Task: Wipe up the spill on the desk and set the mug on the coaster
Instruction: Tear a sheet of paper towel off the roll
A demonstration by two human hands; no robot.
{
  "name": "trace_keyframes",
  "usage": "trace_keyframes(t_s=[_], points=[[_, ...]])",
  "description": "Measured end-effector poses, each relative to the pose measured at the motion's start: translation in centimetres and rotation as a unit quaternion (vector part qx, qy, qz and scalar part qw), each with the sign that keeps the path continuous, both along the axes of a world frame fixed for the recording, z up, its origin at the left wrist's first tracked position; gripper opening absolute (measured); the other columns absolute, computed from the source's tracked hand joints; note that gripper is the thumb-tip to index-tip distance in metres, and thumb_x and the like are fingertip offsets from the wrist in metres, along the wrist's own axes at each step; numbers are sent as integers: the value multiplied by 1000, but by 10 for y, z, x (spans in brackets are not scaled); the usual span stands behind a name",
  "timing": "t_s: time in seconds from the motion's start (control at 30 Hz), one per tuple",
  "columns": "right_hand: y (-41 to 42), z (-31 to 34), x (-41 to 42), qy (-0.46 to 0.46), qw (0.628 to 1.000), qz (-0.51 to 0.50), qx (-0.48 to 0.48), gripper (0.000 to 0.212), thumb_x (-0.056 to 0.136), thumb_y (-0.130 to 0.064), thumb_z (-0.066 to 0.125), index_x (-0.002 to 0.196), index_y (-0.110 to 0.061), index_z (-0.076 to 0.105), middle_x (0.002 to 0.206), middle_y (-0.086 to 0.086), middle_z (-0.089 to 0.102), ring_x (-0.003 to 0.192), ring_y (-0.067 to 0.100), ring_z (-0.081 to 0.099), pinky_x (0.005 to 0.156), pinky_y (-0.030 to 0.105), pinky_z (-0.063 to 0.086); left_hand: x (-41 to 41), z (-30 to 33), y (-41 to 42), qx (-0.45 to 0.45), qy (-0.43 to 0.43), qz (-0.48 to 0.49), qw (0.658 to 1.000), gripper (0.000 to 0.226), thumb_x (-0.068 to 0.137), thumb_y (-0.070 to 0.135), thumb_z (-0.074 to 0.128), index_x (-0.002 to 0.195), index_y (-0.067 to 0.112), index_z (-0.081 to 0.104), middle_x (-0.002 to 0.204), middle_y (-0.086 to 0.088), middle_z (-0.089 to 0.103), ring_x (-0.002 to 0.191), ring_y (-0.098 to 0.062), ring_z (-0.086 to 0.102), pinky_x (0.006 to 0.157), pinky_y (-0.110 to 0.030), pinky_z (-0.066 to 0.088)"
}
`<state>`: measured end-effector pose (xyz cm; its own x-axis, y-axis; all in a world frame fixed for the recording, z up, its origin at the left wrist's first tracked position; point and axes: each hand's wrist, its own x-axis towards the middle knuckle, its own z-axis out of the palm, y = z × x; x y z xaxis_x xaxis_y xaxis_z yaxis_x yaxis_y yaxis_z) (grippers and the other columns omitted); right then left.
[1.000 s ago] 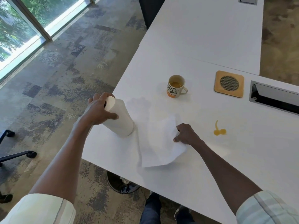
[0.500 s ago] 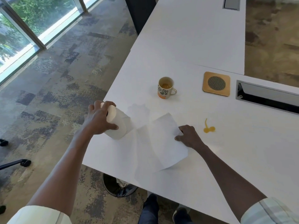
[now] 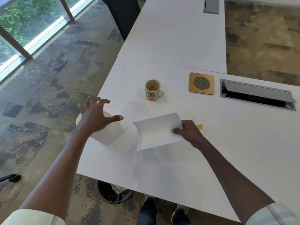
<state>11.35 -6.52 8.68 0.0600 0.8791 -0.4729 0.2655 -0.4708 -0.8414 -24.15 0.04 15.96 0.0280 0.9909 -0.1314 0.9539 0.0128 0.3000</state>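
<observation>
Change: half a second ago the left hand (image 3: 95, 116) gripped the paper roll (image 3: 107, 132); now its fingers are spread and lifted off it, hovering just above; the roll lies on its side near the left edge of the worktop (image 3: 227, 151)
Sheet: the paper sheet (image 3: 155, 132) now looks torn free of the roll, a narrow gap showing between them; earlier it draped down from the roll
Right hand: the right hand (image 3: 188, 132) pinches the sheet's right edge between thumb and curled fingers, as it did before
Spill: the orange spill (image 3: 198, 125) lies just right of the right hand, partly hidden behind it, not yet wiped
Mug: the mug (image 3: 152, 90) stands upright on the bare worktop, far of the sheet, with orange liquid inside; well left of the coaster (image 3: 201, 83), which carries nothing
Meaning: tearing seems done; the sheet is ready to go rightward onto the spill; the freed left hand could take the mug afterwards
Risk: the roll lies close to the edge and may roll off
</observation>
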Motion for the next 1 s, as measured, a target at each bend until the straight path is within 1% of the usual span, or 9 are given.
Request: trace_keyframes(t_s=[0.2,0.4,0.53,0.6,0.7,0.77,0.87,0.93,1.0], points=[[-12,7,25,113,992,-60,0,24,82,-1,72,106,1,70,106,17,73,97,33,70,87,42,55,63,0,-13,193,-109,-37,974,42,81,31,79,115,14,60,127,-8,62,124,-34,48,102,-35,37],[-24,15,50,231,966,-115,13,30,86,4,66,116,2,66,109,12,73,93,20,72,72,24,57,115,-28,-26,-57,-282,113,951,50,90,35,71,129,10,52,113,3,65,98,-18,63,87,-33,48],[-32,18,72,241,965,-101,26,19,88,3,63,106,1,69,96,5,73,84,13,69,68,19,52,137,-45,-29,-242,-425,160,857,41,93,34,68,125,11,58,111,-10,68,96,-22,66,78,-37,58],[-36,20,83,220,972,-73,29,15,90,3,58,97,-1,70,88,1,71,77,9,66,64,16,48,145,-49,-31,-256,-470,137,834,13,93,18,69,105,14,67,100,-8,69,84,-22,65,69,-31,58],[-38,25,97,196,979,-58,28,21,88,7,54,98,3,72,94,3,75,83,14,71,64,19,52,156,-50,-31,-240,-467,101,845,26,90,-6,59,102,14,69,87,-8,75,72,-17,68,62,-26,56],[-41,26,105,170,984,-44,37,21,86,10,56,97,3,73,94,5,76,83,19,72,62,24,54,164,-49,-29,-245,-471,123,839,26,89,-5,58,109,10,65,85,-11,75,69,-21,66,64,-28,57],[-41,26,115,129,989,-36,57,24,84,10,56,93,-2,76,93,5,77,82,19,73,60,24,55,176,-52,-27,-293,-521,153,787,13,96,17,58,100,8,67,91,-11,75,82,-29,69,69,-33,58],[-40,24,120,111,991,-36,63,29,83,10,55,90,-8,77,94,3,77,84,18,73,62,25,56,182,-56,-26,-329,-535,177,758,35,98,41,56,103,9,69,98,-11,76,87,-28,72,74,-39,58],[-39,19,123,84,994,-32,58,36,84,9,51,89,-15,78,97,0,76,91,20,72,70,29,58,189,-61,-28,-345,-526,167,759,50,91,58,60,107,12,71,101,-8,77,91,-25,74,80,-43,58]])
